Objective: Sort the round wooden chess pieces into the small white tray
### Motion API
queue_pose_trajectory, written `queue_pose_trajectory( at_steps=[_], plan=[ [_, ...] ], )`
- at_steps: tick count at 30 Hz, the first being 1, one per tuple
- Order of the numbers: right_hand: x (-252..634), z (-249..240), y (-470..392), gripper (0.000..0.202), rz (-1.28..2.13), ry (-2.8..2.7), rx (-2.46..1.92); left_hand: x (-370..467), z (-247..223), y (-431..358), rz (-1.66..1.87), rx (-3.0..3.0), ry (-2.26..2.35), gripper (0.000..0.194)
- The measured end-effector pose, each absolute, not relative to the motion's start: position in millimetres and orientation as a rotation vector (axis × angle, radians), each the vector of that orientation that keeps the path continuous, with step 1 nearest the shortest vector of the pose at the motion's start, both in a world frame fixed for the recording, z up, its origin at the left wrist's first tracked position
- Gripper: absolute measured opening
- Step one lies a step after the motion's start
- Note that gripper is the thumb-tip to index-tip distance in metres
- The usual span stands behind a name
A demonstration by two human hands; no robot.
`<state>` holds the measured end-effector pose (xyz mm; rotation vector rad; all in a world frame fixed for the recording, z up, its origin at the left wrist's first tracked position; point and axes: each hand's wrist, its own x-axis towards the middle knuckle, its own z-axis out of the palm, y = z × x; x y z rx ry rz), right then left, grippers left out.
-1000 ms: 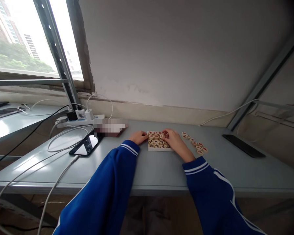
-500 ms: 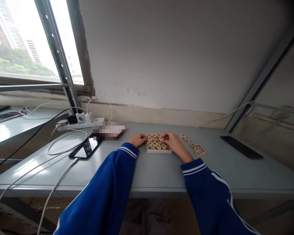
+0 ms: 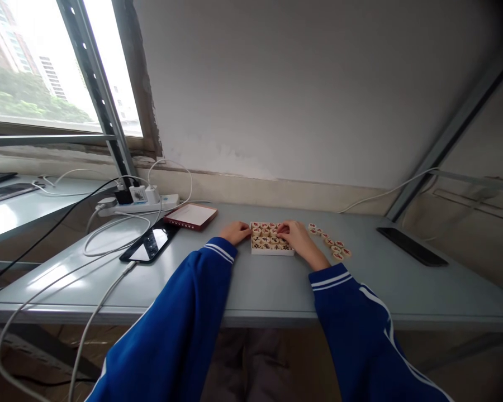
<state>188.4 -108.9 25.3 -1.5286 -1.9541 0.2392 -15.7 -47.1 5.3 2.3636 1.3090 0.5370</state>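
A shallow white box (image 3: pixel 272 252) on the desk holds rows of round xiangqi pieces (image 3: pixel 266 240), red characters in the far rows and black in the near ones. At the box's left edge, my left hand (image 3: pixel 235 232) has its fingers bent and closed against the side. Over the right part of the box is my right hand (image 3: pixel 297 235), thumb and fingers pinched at a piece in the rows; the hand partly hides it. To the right, several loose red-lettered xiangqi pieces (image 3: pixel 337 249) lie in an uneven line on the desk.
A red-rimmed box lid (image 3: pixel 191 215) lies inside up at the back left. Beside it are a phone (image 3: pixel 148 245) with a cable and a white power strip (image 3: pixel 163 204) with chargers. A dark flat device (image 3: pixel 411 247) rests at the right. The wall borders the desk (image 3: pixel 268 290).
The view has tilted slightly, so the desk sits higher. My right hand's fingertips remain at the pieces, pressed lower among them. My left hand stays at the box's left edge.
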Motion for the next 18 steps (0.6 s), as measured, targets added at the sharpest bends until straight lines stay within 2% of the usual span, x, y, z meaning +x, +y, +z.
queue_pose_trajectory(
  at_steps=[5,10,12,18],
  plan=[
    [199.0,28.9,-109.4,0.012,0.192,-1.973,-1.538,-15.8,4.0,-46.4,0.529,2.361,1.356,0.037],
    [230.3,21.7,-110.0,0.023,-0.379,-1.865,-1.872,-15.3,4.8,-47.5,0.528,2.377,1.342,0.036],
    [238.6,16.6,-111.1,0.022,-0.497,-1.839,-2.071,-15.1,5.4,-48.9,0.527,2.381,1.350,0.036],
    [245.2,10.3,-112.5,0.028,-0.409,-1.880,-2.207,-15.1,7.7,-53.9,0.536,2.379,1.375,0.036]
  ],
)
